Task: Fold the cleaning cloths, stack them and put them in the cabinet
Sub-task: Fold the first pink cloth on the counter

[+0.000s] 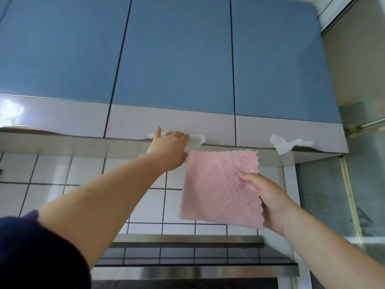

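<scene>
A folded pink cleaning cloth (218, 188), with a thin green edge at its top right, hangs in the air below the wall cabinet. My right hand (268, 203) pinches its right edge, thumb on the front. My left hand (169, 149) reaches up to the bottom edge of the middle cabinet door (173, 63), its fingers curled over a white tissue (196, 139) stuck at that edge. The blue and white doors are closed.
A second white tissue (285, 144) sticks out under the right cabinet door (279, 65). White wall tiles (52, 170) lie behind my arms. A steel range hood (187, 270) sits below. A glass partition with a brass frame (352, 201) stands on the right.
</scene>
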A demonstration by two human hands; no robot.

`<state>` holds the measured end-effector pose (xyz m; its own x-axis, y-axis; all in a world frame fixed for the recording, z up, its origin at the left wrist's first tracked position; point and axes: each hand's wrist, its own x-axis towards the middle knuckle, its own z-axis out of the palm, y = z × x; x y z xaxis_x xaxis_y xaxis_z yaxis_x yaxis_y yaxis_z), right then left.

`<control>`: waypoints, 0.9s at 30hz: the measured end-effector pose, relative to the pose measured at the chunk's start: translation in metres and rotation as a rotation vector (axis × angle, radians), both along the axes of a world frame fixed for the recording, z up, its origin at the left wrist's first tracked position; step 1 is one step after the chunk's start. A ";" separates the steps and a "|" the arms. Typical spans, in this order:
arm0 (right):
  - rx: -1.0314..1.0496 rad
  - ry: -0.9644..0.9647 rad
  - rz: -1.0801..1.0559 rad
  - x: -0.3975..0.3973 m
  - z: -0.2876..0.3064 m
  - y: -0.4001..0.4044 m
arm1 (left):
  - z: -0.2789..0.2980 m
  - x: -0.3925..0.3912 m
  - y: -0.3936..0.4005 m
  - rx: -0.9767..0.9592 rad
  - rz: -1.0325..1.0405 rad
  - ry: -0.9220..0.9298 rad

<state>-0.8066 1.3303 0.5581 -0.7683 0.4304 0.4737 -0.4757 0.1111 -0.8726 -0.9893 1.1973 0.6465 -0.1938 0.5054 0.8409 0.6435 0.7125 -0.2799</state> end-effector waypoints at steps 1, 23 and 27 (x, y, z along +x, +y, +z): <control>0.006 0.003 -0.010 0.000 0.000 0.003 | -0.001 -0.002 0.002 0.005 0.018 0.015; 0.001 0.036 0.014 -0.047 0.009 -0.048 | -0.013 0.027 -0.078 0.659 -0.524 0.183; 0.004 0.053 0.092 -0.067 0.018 -0.067 | -0.016 0.028 -0.105 0.799 -0.593 0.134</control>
<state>-0.8739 1.2634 0.5759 -0.7785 0.3573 0.5160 -0.5292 0.0681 -0.8457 -0.9609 1.0928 0.6304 0.0274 -0.2328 0.9721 0.9538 0.2972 0.0443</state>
